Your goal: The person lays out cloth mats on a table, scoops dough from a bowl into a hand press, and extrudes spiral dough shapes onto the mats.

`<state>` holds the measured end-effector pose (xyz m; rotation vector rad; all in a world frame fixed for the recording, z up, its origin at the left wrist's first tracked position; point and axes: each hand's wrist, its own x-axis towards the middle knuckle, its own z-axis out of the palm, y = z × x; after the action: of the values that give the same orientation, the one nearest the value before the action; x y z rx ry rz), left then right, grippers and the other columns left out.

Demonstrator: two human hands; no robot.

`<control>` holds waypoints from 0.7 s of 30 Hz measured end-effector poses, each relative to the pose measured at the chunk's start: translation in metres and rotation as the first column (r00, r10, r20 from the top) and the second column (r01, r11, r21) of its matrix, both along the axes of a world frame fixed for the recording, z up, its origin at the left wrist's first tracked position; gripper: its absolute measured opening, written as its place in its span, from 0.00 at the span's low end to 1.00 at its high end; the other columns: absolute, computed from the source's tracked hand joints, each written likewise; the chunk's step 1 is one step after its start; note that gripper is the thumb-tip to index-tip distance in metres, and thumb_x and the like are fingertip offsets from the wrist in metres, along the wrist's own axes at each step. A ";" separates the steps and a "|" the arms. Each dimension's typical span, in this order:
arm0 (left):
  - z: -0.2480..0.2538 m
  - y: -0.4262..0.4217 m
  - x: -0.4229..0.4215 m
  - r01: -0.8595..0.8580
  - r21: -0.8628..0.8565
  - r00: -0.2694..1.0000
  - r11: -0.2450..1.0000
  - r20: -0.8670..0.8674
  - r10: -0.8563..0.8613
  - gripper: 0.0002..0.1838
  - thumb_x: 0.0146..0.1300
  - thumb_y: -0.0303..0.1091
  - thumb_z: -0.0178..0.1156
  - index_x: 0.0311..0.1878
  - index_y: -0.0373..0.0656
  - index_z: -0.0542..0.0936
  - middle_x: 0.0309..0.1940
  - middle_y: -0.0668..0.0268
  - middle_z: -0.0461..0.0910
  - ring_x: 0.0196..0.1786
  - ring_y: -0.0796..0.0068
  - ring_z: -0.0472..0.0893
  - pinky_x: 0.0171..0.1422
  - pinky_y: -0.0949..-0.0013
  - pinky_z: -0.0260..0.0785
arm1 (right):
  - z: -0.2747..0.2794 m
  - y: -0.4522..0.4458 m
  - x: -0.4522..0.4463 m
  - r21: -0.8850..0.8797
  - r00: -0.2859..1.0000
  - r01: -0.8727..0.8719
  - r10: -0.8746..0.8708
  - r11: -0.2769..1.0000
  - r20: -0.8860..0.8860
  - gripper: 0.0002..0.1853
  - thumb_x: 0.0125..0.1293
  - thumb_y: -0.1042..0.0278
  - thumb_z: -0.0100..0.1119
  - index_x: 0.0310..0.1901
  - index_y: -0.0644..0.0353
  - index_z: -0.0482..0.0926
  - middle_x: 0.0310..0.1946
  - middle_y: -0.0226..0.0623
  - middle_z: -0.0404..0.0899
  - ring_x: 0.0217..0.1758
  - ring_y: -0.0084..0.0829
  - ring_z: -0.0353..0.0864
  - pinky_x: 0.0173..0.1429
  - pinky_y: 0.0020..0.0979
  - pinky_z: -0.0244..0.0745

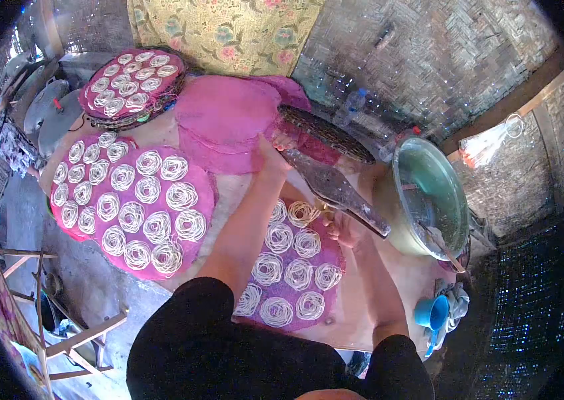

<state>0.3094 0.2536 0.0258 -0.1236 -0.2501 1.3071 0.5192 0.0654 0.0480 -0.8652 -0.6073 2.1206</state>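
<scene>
My left hand is closed on the upper left end of a dark wooden press, which slants down to the right. Under its middle, my right hand is closed, with curled fingers beside a small brass-coloured part; what they grip is partly hidden. A yellowish coil of strands lies just left of these fingers. Beneath it, a pink round cloth bears several pale strand coils in rows.
More coils lie on pink cloths at the left. Bare pink cloths are stacked behind, near a coil-covered tray and a dark woven disc. A large tub and blue dipper stand at the right.
</scene>
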 end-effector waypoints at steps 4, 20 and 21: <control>0.005 0.002 -0.023 -0.177 0.010 0.984 0.984 -0.031 0.177 0.30 0.67 0.63 0.30 0.16 0.54 0.61 0.07 0.78 0.57 0.10 0.80 0.58 0.19 0.74 0.56 | -0.007 0.021 -0.012 0.094 0.933 -0.083 0.044 0.992 0.357 0.32 0.65 0.38 0.40 0.58 0.57 0.68 0.23 0.35 0.75 0.15 0.21 0.66 0.18 0.22 0.62; 0.236 -0.068 -0.183 -0.207 0.660 0.886 0.722 -0.187 0.425 0.31 0.67 0.66 0.29 0.24 0.51 0.65 0.10 0.75 0.59 0.13 0.79 0.60 0.22 0.71 0.59 | 0.169 -0.023 -0.073 0.440 0.897 -0.252 0.037 0.862 0.441 0.31 0.69 0.43 0.44 0.67 0.53 0.60 0.45 0.36 0.78 0.35 0.26 0.79 0.35 0.33 0.74; 0.247 -0.084 -0.185 -0.203 0.662 0.873 0.722 -0.212 0.439 0.31 0.67 0.66 0.30 0.25 0.50 0.67 0.13 0.72 0.66 0.16 0.76 0.66 0.25 0.69 0.64 | 0.197 -0.039 -0.081 0.444 0.888 -0.232 0.002 0.865 0.460 0.32 0.69 0.42 0.43 0.67 0.54 0.60 0.45 0.34 0.78 0.35 0.24 0.78 0.35 0.32 0.74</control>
<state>0.1246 0.1701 0.2726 0.7624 -0.3942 1.5062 0.4385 0.0262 0.2447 -1.0372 -1.4076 1.7356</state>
